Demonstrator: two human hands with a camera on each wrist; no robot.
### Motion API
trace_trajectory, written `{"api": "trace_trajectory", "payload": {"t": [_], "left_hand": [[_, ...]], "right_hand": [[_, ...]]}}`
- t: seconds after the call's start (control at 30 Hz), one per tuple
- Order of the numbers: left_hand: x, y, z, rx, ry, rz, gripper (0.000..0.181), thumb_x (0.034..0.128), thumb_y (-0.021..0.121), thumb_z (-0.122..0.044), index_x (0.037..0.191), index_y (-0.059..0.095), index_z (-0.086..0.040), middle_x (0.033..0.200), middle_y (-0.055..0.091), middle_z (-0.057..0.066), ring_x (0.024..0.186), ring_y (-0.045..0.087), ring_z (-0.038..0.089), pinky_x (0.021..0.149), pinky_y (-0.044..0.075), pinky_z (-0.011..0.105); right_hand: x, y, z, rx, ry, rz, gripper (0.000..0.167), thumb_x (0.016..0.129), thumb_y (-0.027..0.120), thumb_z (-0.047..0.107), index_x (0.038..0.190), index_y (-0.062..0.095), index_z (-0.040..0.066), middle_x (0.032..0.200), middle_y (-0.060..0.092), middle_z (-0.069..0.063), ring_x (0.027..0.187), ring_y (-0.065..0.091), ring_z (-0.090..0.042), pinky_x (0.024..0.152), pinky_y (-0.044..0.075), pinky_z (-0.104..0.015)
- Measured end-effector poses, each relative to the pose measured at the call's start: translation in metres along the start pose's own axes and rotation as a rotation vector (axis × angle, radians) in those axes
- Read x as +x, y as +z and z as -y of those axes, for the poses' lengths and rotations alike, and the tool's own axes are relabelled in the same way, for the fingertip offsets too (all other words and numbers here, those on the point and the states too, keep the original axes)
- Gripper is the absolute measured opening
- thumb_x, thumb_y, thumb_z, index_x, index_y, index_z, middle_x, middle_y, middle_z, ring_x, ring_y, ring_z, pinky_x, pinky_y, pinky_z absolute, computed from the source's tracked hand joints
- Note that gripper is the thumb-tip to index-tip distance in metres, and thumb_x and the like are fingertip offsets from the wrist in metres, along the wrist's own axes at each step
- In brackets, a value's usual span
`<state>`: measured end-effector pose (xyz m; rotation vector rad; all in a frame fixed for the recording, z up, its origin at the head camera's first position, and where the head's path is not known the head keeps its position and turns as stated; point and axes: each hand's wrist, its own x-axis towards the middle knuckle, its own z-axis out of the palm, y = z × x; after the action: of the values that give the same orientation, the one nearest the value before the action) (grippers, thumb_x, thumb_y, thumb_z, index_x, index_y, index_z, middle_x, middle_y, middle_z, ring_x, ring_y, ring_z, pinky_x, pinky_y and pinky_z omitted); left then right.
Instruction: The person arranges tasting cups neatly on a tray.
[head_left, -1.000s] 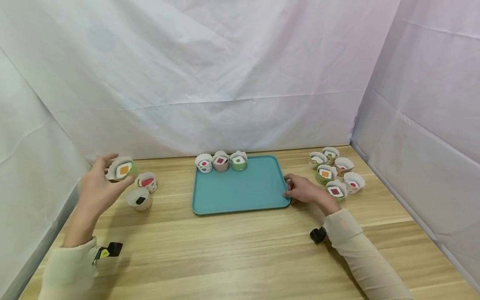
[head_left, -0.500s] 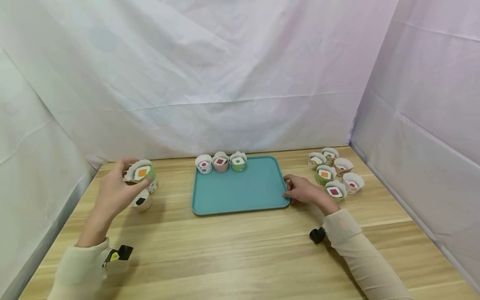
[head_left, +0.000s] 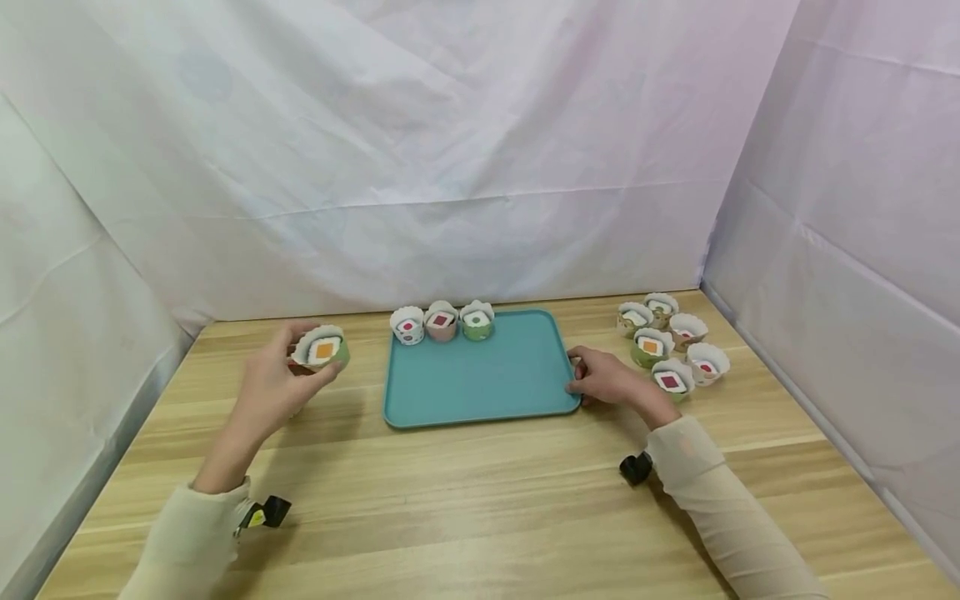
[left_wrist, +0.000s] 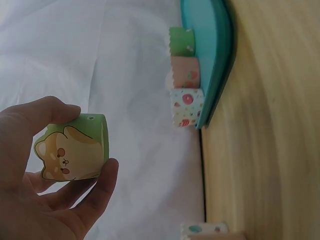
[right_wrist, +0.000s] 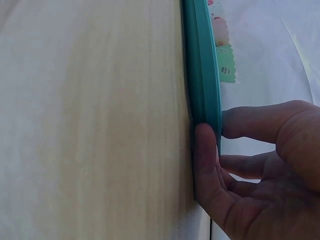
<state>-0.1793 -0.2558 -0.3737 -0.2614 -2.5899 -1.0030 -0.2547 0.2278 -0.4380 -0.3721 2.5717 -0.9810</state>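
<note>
Held in my left hand is a green paper baking cup with a dog face printed on its side. Inside it lies a white piece with an orange square. The cup is up off the table, left of the teal tray. At the tray's right edge, my right hand grips the rim between thumb and fingers. Along the tray's back left stand a white spotted cup, a pink cup and a green cup.
Several filled paper cups cluster right of the tray, close to my right forearm. Low in the left wrist view, other cups stand on the wooden table; my left hand mostly hides them in the head view. White cloth hangs behind.
My left hand has carried the green cup rightward, toward the tray, passing in front of the cups at the left. My right hand and the tray have stayed in place.
</note>
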Motion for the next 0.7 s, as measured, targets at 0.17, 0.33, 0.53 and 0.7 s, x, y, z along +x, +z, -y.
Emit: {"api": "trace_trajectory", "payload": {"t": [0.17, 0.33, 0.53, 0.7], "left_hand": [[-0.001, 0.017, -0.002, -0.073, 0.012, 0.058, 0.058, 0.0882, 0.081, -0.013, 0.138, 0.054, -0.001, 0.113, 0.066, 0.024, 0.092, 0.068, 0.032, 0.065, 0.058, 0.013], [-0.002, 0.036, -0.004, -0.109, -0.018, 0.134, 0.061, 0.0877, 0.082, -0.013, 0.14, 0.052, -0.002, 0.12, 0.065, 0.024, 0.1, 0.068, 0.034, 0.071, 0.061, 0.018], [0.005, 0.053, -0.014, -0.065, -0.018, 0.189, 0.064, 0.0869, 0.083, -0.019, 0.143, 0.053, -0.006, 0.128, 0.065, 0.019, 0.101, 0.07, 0.031, 0.078, 0.066, 0.037], [0.01, 0.061, -0.022, -0.091, -0.016, 0.216, 0.064, 0.0873, 0.082, -0.02, 0.143, 0.054, -0.007, 0.125, 0.067, 0.017, 0.099, 0.07, 0.028, 0.077, 0.064, 0.036]], "right_hand": [[0.001, 0.001, 0.001, 0.007, 0.012, 0.006, 0.066, 0.097, 0.068, 0.01, 0.152, 0.036, -0.008, 0.097, 0.058, -0.013, 0.07, 0.062, -0.018, 0.065, 0.061, -0.031], [0.001, 0.001, 0.001, -0.008, 0.007, 0.009, 0.066, 0.097, 0.068, 0.011, 0.152, 0.036, -0.008, 0.096, 0.058, -0.013, 0.07, 0.062, -0.018, 0.064, 0.06, -0.029], [0.0, 0.0, -0.002, -0.008, 0.008, 0.0, 0.066, 0.096, 0.069, 0.01, 0.151, 0.037, -0.008, 0.096, 0.057, -0.013, 0.069, 0.062, -0.018, 0.064, 0.061, -0.031], [0.001, -0.001, 0.0, -0.002, -0.004, 0.008, 0.066, 0.097, 0.068, 0.011, 0.152, 0.037, -0.008, 0.096, 0.057, -0.012, 0.07, 0.062, -0.018, 0.065, 0.061, -0.031]]}}
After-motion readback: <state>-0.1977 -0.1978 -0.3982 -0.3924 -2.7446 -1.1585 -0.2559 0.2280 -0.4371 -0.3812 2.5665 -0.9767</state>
